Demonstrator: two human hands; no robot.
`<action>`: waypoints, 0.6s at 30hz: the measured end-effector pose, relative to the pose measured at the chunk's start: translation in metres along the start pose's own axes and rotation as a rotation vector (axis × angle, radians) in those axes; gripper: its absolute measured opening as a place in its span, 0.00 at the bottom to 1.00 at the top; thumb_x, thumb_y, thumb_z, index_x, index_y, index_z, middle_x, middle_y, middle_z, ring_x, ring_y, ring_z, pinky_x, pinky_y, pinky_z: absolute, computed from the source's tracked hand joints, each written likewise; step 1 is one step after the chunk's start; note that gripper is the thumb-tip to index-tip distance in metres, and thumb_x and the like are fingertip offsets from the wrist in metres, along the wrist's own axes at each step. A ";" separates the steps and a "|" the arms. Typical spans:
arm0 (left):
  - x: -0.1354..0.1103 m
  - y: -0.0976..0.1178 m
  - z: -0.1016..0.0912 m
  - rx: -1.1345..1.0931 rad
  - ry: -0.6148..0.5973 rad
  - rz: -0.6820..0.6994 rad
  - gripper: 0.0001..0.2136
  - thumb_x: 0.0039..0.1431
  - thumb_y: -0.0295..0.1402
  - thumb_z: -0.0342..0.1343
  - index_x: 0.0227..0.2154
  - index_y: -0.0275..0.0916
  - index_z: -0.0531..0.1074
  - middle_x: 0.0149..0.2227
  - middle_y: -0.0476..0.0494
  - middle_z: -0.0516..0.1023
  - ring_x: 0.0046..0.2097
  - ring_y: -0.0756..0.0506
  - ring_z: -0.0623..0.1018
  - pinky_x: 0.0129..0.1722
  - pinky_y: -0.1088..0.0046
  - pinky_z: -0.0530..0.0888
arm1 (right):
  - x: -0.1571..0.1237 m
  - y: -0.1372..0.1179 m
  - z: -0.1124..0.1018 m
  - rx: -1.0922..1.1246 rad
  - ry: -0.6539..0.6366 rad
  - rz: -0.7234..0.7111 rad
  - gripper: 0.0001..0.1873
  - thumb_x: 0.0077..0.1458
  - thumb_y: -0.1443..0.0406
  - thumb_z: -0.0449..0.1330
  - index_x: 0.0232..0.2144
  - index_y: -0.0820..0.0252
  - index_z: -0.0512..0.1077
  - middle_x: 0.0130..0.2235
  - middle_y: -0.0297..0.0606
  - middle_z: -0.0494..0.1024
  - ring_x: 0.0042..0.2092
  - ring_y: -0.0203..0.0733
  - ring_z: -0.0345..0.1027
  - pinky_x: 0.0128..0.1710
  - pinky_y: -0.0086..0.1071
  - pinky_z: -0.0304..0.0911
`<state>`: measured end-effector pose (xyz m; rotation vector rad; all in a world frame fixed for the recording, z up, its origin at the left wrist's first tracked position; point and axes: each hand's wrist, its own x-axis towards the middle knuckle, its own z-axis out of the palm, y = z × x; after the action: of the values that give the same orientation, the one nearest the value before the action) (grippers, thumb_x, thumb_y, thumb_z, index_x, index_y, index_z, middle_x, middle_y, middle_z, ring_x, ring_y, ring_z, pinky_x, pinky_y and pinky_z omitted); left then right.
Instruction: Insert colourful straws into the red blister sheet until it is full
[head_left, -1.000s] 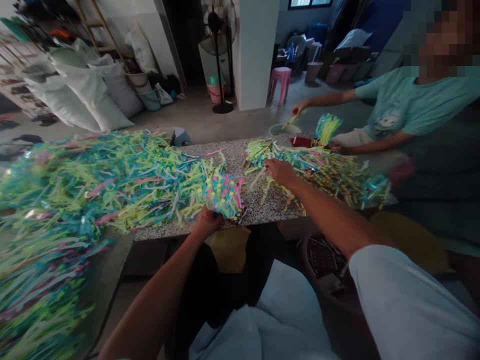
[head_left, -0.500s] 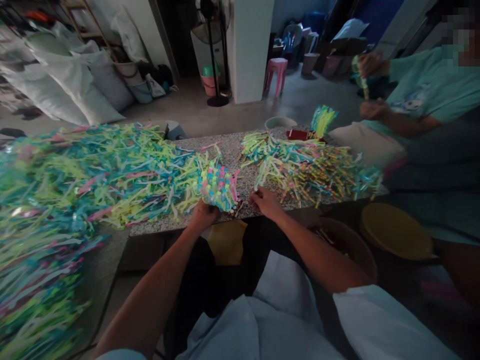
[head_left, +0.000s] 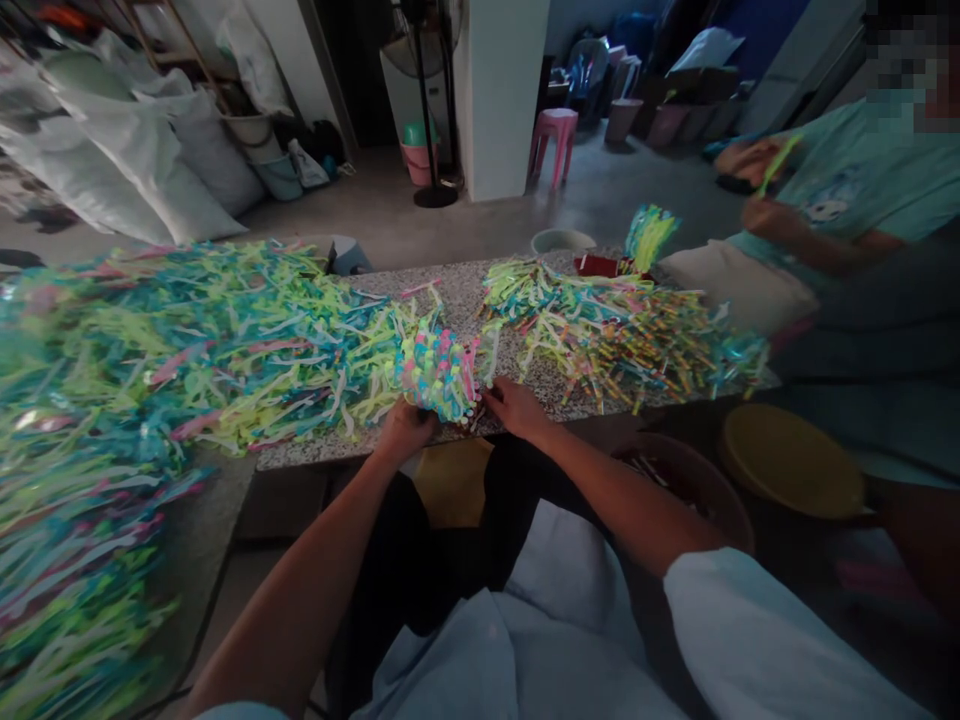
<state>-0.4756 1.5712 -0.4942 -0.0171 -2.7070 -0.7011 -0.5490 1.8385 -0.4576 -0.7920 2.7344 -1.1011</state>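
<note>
My left hand (head_left: 407, 428) is closed around the lower left side of a bundle of plastic strips (head_left: 439, 372), whose rounded blue, pink and yellow-green ends face up. Its fingertips are hidden under the bundle. Just right of the bundle, my right hand (head_left: 519, 408) is closed in a pinch at the table's front edge. A pale plastic strip (head_left: 491, 345) stands up from its fingers. Beyond the right hand lies a pile of strips with orange-striped, stick-like lengths (head_left: 630, 345). A large heap of loose strips (head_left: 247, 350) spreads to the left.
The speckled stone table (head_left: 300, 455) runs across in front of me. Below it, at right, are a brown basin (head_left: 720, 490) and a round yellow stool top (head_left: 791, 460). A person in a green shirt (head_left: 847, 190) sits at right, handling a yellow-green strip. White sacks (head_left: 142, 170) stand behind.
My right hand has moved left, closer to the bundle, bringing the pale strip along. My left hand stays in place. The other person's hands have shifted.
</note>
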 end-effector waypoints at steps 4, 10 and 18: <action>0.000 -0.001 0.000 0.022 -0.023 -0.029 0.05 0.56 0.31 0.62 0.35 0.38 0.79 0.38 0.38 0.81 0.45 0.39 0.80 0.47 0.64 0.77 | 0.005 -0.001 -0.003 0.009 -0.058 -0.006 0.12 0.69 0.58 0.56 0.35 0.58 0.69 0.33 0.37 0.77 0.34 0.40 0.69 0.34 0.30 0.53; 0.001 0.000 -0.002 0.008 -0.014 -0.004 0.07 0.57 0.32 0.61 0.38 0.37 0.79 0.40 0.35 0.81 0.47 0.37 0.80 0.49 0.62 0.77 | 0.011 -0.005 -0.018 0.063 -0.186 -0.019 0.14 0.69 0.59 0.58 0.31 0.59 0.70 0.30 0.35 0.79 0.33 0.38 0.71 0.33 0.28 0.55; 0.001 0.003 -0.007 0.013 -0.028 0.009 0.08 0.58 0.33 0.61 0.38 0.37 0.80 0.42 0.35 0.82 0.48 0.36 0.81 0.49 0.61 0.77 | 0.015 -0.001 -0.024 0.051 -0.280 -0.077 0.13 0.71 0.60 0.57 0.34 0.60 0.72 0.32 0.37 0.80 0.34 0.39 0.74 0.35 0.27 0.58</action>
<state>-0.4739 1.5710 -0.4869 -0.0367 -2.7362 -0.6861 -0.5673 1.8453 -0.4374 -0.9704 2.4551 -0.9838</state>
